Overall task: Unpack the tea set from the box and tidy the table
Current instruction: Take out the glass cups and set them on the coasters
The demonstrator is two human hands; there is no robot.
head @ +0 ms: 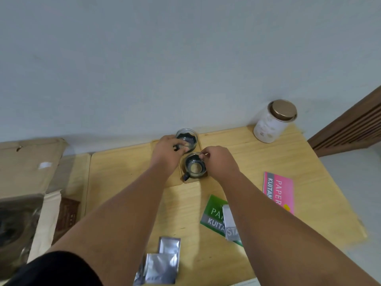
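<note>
Two small glass tea cups with dark handles stand on a wooden tray (175, 180) near the table's far edge. My left hand (168, 153) grips the far cup (188, 139) at its left side, by the handle. My right hand (218, 159) pinches the rim of the near cup (194, 167), whose dark handle points toward me on the left. The opened cardboard box (26, 168) lies at the left, beside the table.
A white tin with a gold lid (272, 120) stands at the far right corner. A pink booklet (278, 190) and a green booklet (214, 213) lie at the right, silver foil sachets (165, 263) near the front edge. A wall runs behind the table.
</note>
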